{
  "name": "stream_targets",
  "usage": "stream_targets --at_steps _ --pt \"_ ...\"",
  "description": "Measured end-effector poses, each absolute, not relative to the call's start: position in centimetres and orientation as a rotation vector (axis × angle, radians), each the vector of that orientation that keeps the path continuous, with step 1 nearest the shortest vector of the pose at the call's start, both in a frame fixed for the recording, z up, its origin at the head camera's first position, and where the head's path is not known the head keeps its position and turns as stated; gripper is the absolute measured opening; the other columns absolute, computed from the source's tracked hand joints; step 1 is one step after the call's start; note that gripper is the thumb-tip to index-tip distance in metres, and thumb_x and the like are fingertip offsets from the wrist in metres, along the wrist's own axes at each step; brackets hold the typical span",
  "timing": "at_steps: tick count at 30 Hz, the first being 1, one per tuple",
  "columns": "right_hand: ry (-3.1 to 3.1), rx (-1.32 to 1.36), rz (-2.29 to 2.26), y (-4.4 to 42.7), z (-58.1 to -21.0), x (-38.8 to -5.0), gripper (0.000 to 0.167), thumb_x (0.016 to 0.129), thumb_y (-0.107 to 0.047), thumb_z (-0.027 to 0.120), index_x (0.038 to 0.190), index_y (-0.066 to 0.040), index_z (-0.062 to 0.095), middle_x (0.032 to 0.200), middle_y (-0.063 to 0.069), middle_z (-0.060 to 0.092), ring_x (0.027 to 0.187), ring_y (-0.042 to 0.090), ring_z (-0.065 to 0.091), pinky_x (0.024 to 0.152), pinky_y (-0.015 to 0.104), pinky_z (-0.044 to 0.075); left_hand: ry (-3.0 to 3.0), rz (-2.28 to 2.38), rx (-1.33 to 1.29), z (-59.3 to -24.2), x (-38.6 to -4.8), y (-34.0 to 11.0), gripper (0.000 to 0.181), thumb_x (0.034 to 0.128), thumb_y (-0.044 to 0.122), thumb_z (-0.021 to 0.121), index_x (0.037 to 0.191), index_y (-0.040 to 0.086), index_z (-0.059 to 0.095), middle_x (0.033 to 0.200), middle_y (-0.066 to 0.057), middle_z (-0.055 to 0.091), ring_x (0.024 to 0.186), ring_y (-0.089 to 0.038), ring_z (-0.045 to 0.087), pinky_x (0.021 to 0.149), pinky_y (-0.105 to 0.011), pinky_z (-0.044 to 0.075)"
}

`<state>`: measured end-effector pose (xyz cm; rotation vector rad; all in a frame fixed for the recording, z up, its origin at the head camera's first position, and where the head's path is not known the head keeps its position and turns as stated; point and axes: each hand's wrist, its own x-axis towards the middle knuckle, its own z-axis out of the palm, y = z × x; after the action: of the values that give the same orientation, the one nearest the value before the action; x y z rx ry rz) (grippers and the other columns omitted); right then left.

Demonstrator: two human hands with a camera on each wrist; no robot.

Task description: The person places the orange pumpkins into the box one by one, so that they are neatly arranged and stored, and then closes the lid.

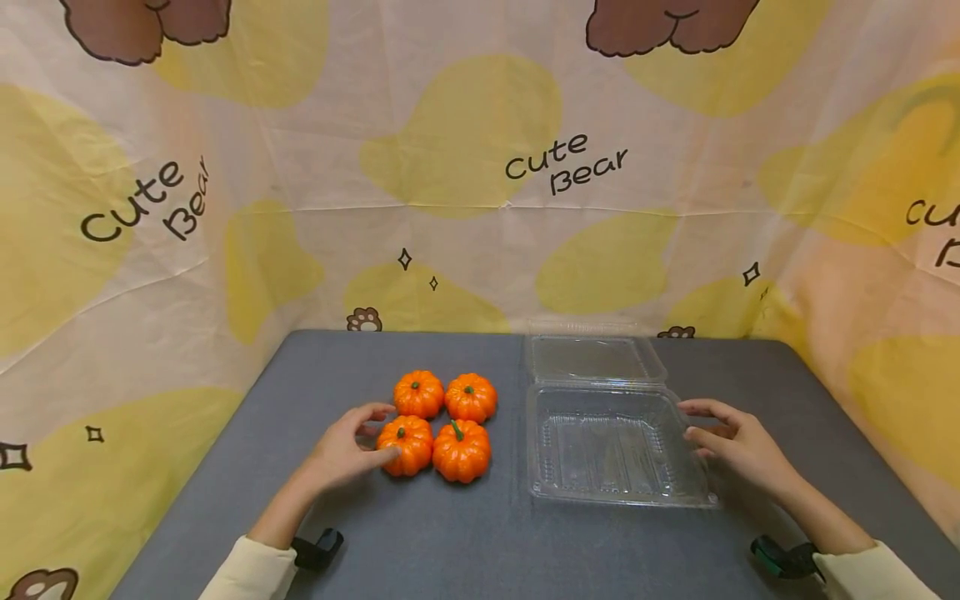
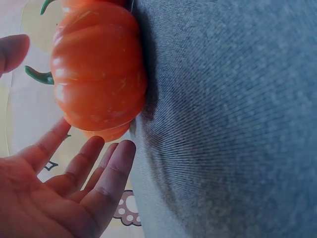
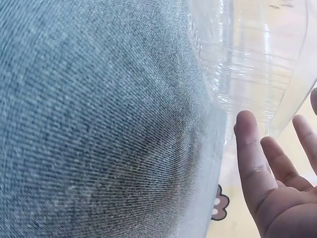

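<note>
Four orange pumpkins [image 1: 471,398] stand in a two-by-two cluster on the grey surface [image 1: 450,542], left of a clear plastic container [image 1: 600,454] whose lid [image 1: 588,360] lies folded back behind it. Left hand [image 1: 348,450]: fingers [image 2: 116,171] spread wide about the near-left pumpkin [image 1: 414,450]; contact cannot be confirmed. Right hand [image 1: 738,446]: fingers parted, grasping nothing, at the container's right edge; whether they touch it, I cannot tell.

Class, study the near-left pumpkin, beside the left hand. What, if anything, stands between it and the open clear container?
The near-right pumpkin stands directly between the near-left pumpkin and the container; nothing else visible does.
</note>
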<state>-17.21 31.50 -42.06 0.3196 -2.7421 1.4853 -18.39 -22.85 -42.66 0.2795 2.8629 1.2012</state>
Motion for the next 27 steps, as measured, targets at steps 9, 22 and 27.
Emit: stream_targets --at_steps 9,22,27 --pt "-2.748 0.301 1.565 31.4 -42.4 -17.4 0.044 0.095 -0.015 0.060 0.133 0.003 0.050 0.132 0.031 0.050 0.081 0.014 0.071 0.067 0.029 0.058 2.834 1.230 0.267 -43.3 -18.3 -22.8 0.059 0.0729 0.026 0.082 0.125 0.013 0.058 0.124 -0.013 0.060 0.101 -0.025 0.062 0.075 -0.029 0.054" --pt "-2.702 0.305 1.681 31.5 -43.1 -17.5 0.044 0.094 -0.011 0.061 0.131 0.007 0.049 0.120 0.002 0.061 0.086 0.012 0.071 0.068 0.032 0.059 2.768 1.305 0.278 -43.9 -18.4 -22.7 0.061 0.0702 0.016 0.083 0.125 0.012 0.056 0.124 -0.016 0.058 0.097 -0.024 0.063 0.074 -0.024 0.055" --pt "-2.670 0.309 1.734 31.3 -43.2 -17.5 0.044 0.093 -0.009 0.060 0.131 0.009 0.047 0.112 -0.018 0.059 0.087 0.011 0.071 0.068 0.033 0.059 2.764 1.340 0.283 -44.2 -18.4 -22.6 0.061 0.0695 0.013 0.083 0.124 0.010 0.056 0.124 -0.018 0.058 0.101 -0.027 0.063 0.076 -0.028 0.056"
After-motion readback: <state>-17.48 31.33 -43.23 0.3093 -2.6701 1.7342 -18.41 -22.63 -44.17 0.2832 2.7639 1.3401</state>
